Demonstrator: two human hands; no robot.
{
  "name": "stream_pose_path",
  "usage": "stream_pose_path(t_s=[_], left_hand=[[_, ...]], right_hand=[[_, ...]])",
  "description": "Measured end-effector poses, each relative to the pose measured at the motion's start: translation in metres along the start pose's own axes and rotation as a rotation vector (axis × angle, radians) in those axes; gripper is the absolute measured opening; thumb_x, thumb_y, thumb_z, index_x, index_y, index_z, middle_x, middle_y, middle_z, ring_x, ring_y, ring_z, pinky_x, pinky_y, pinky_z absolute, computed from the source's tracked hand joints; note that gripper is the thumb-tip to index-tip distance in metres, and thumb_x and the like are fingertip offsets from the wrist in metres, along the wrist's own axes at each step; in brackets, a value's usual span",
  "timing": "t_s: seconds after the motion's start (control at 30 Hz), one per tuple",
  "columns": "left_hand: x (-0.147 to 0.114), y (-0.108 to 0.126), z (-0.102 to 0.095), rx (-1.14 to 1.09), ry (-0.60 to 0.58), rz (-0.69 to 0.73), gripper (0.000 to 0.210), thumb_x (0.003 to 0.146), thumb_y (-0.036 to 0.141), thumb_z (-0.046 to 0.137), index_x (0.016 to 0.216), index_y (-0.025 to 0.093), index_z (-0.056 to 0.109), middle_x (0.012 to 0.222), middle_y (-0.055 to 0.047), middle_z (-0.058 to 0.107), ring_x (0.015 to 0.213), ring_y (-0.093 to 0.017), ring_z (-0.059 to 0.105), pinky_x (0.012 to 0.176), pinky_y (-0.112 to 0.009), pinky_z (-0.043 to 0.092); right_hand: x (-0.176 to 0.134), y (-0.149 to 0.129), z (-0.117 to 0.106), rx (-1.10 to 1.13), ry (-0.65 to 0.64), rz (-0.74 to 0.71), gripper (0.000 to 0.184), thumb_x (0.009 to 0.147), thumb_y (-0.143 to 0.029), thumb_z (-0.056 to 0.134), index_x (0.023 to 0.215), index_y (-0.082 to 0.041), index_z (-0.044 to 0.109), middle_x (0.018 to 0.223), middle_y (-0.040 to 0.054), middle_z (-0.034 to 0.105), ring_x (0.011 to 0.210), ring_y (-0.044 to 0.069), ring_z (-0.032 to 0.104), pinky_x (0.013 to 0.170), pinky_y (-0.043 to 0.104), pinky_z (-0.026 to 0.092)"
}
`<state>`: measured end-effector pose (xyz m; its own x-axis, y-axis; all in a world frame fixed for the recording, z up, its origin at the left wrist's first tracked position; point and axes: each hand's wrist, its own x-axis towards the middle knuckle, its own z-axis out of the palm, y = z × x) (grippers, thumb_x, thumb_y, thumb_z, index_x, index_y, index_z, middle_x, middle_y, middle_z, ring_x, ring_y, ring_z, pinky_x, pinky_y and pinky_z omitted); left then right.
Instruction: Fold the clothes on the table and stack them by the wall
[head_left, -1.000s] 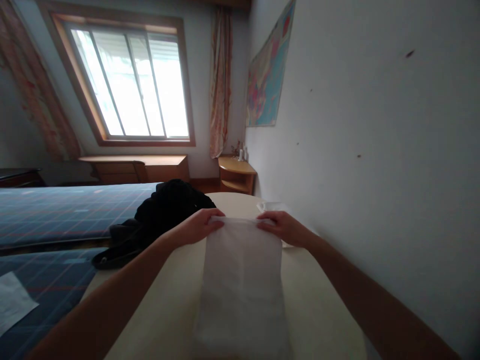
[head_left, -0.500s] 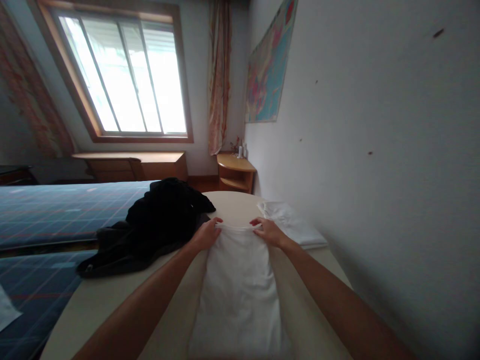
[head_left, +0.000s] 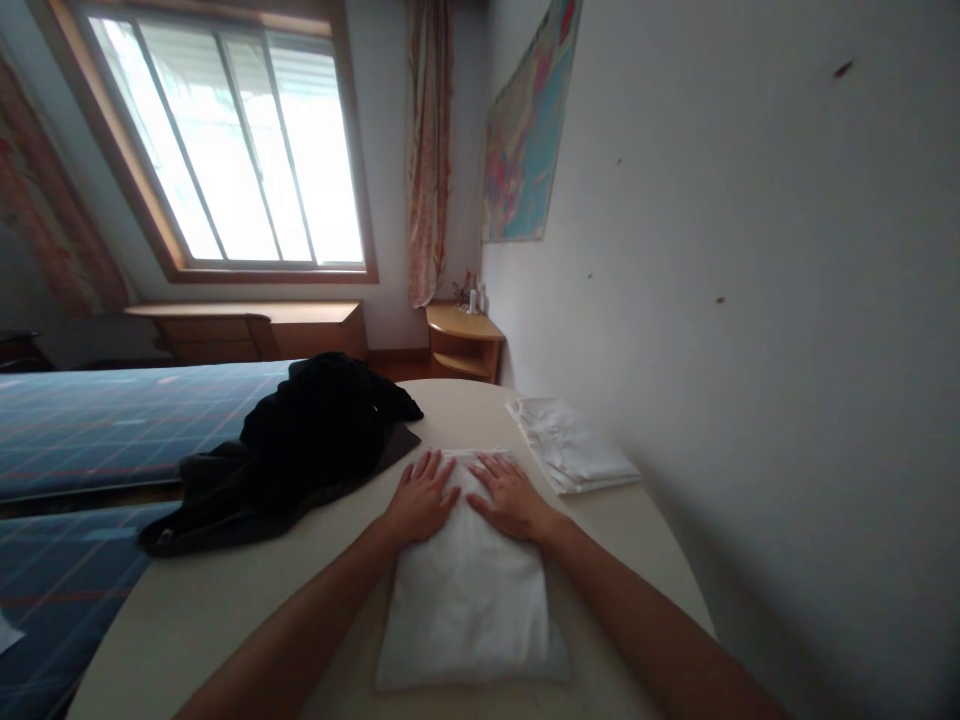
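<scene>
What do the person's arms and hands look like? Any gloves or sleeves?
The left hand and right hand are bare, with no gloves or rings that I can see. The left arm and right arm show no sleeves, watch or bracelets.

Left hand (head_left: pixel 422 500), right hand (head_left: pixel 513 502) bare; 2 forearms (head_left: pixel 322 598) bare, tapering toward wrists (head_left: pixel 555 530).

Table (head_left: pixel 187 615), cream top, rounded far end. Bearing directly: one white cloth (head_left: pixel 469 620), spread flat, taken as landmark; one folded white fabric bundle (head_left: pixel 581 448), lightly creased, beyond the landmark and to its right; one black fabric heap (head_left: pixel 315 430), crumpled, to the landmark's left, reaching farther back.
</scene>
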<state>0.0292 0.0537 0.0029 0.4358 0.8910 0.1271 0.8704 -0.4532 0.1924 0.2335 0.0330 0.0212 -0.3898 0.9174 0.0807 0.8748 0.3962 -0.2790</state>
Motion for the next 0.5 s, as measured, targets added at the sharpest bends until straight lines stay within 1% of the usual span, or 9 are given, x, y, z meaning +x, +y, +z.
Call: stream_pose_path(t_s=[0.07, 0.13, 0.2, 0.27, 0.3, 0.37, 0.43, 0.5], left_hand=[[-0.002, 0.004, -0.005, 0.031, 0.047, -0.004, 0.055, 0.099, 0.038, 0.042, 0.150, 0.017, 0.039, 0.160, -0.017, 0.030, 0.149, -0.033, 0.023, 0.118, -0.053, 0.023], [-0.008, 0.009, -0.009, 0.039, 0.104, 0.032, 0.051, 0.099, 0.029, 0.040, 0.149, 0.016, 0.040, 0.160, -0.015, 0.031, 0.149, -0.030, 0.024, 0.119, -0.050, 0.022], [-0.017, 0.010, -0.010, 0.028, 0.124, 0.076, 0.051, 0.098, 0.021, 0.036, 0.150, 0.016, 0.039, 0.160, -0.012, 0.032, 0.149, -0.026, 0.024, 0.120, -0.046, 0.023], [-0.025, 0.009, -0.009, 0.017, 0.091, 0.100, 0.053, 0.098, 0.017, 0.033, 0.150, 0.015, 0.038, 0.158, -0.012, 0.036, 0.149, -0.025, 0.026, 0.119, -0.045, 0.024], [-0.028, 0.007, -0.007, 0.012, 0.068, 0.101, 0.052, 0.098, 0.016, 0.032, 0.150, 0.014, 0.038, 0.157, -0.012, 0.037, 0.148, -0.025, 0.027, 0.119, -0.046, 0.025], [-0.030, 0.004, -0.004, -0.003, 0.041, 0.085, 0.051, 0.100, 0.017, 0.029, 0.149, 0.014, 0.040, 0.156, -0.013, 0.039, 0.147, -0.025, 0.029, 0.118, -0.046, 0.027], [-0.031, 0.005, -0.003, -0.011, 0.035, 0.055, 0.049, 0.101, 0.019, 0.027, 0.149, 0.014, 0.041, 0.156, -0.013, 0.039, 0.147, -0.025, 0.030, 0.117, -0.047, 0.028], [-0.033, 0.009, -0.004, 0.009, 0.037, 0.036, 0.049, 0.101, 0.019, 0.030, 0.148, 0.015, 0.041, 0.156, -0.013, 0.039, 0.147, -0.025, 0.031, 0.117, -0.047, 0.028]], right_hand=[[0.000, -0.009, -0.006, -0.013, 0.019, 0.033, 0.054, 0.100, -0.047, 0.042, 0.147, -0.020, 0.046, 0.160, 0.0130, 0.032, 0.149, 0.032, 0.022, 0.119, 0.055, 0.016], [-0.010, -0.027, -0.011, -0.017, 0.062, 0.046, 0.050, 0.101, -0.041, 0.041, 0.143, -0.017, 0.051, 0.157, 0.0139, 0.037, 0.147, 0.032, 0.026, 0.119, 0.054, 0.018], [-0.029, -0.048, -0.012, 0.007, 0.079, 0.005, 0.049, 0.101, -0.041, 0.041, 0.142, -0.016, 0.052, 0.155, 0.0137, 0.041, 0.146, 0.032, 0.029, 0.119, 0.053, 0.019], [-0.052, -0.067, -0.008, 0.054, 0.044, -0.101, 0.055, 0.100, -0.047, 0.042, 0.146, -0.016, 0.047, 0.155, 0.0131, 0.041, 0.147, 0.031, 0.028, 0.120, 0.052, 0.018], [-0.064, -0.074, -0.005, 0.074, 0.008, -0.147, 0.062, 0.099, -0.053, 0.041, 0.149, -0.017, 0.042, 0.157, 0.0127, 0.038, 0.147, 0.031, 0.026, 0.121, 0.052, 0.018], [-0.083, -0.081, 0.001, 0.094, -0.064, -0.188, 0.072, 0.096, -0.060, 0.044, 0.155, -0.021, 0.033, 0.161, 0.0106, 0.029, 0.149, 0.032, 0.020, 0.121, 0.052, 0.016], [-0.095, -0.082, 0.006, 0.095, -0.106, -0.191, 0.077, 0.092, -0.062, 0.049, 0.157, -0.026, 0.027, 0.164, 0.0078, 0.021, 0.151, 0.033, 0.014, 0.121, 0.054, 0.012], [-0.101, -0.080, 0.008, 0.100, -0.115, -0.183, 0.080, 0.089, -0.061, 0.054, 0.157, -0.030, 0.024, 0.165, 0.0064, 0.017, 0.151, 0.034, 0.009, 0.121, 0.055, 0.009]])
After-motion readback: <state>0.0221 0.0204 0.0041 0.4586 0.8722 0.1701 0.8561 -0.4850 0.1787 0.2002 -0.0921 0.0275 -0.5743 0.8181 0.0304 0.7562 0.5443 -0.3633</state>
